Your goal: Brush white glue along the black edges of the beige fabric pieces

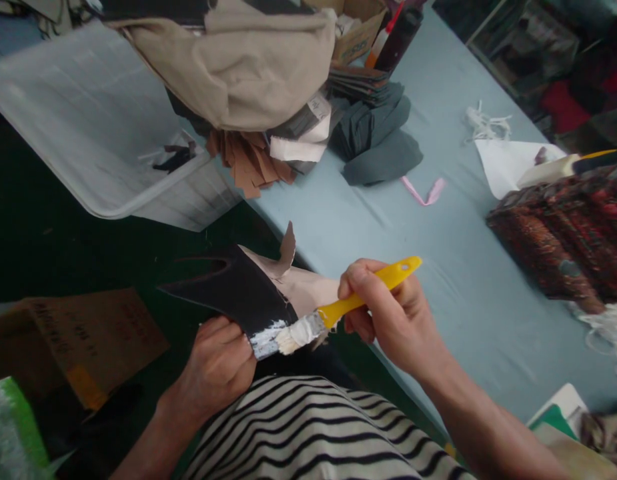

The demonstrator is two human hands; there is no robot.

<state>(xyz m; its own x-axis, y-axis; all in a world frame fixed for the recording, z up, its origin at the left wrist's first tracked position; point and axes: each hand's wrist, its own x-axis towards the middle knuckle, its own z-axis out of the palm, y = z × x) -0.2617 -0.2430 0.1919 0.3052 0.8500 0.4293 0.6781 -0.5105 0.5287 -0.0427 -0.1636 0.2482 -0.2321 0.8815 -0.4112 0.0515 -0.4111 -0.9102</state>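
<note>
My left hand [221, 360] is closed on the near edge of a black leather shoe-upper piece [233, 293] with a pale lining [308, 290], held above my lap. My right hand [388, 313] grips a yellow-handled brush [355, 300]. Its white bristles [291, 339] touch the piece's near edge, where a strip of white glue shows.
A light blue table [438, 267] runs to the right. On it lie grey and brown cut pieces [373, 140], a beige cloth bundle [238, 60], a pink ribbon [423, 193], and a patterned dark red bundle [568, 233]. A clear plastic bin [88, 127] stands at the left, a cardboard box [88, 340] below it.
</note>
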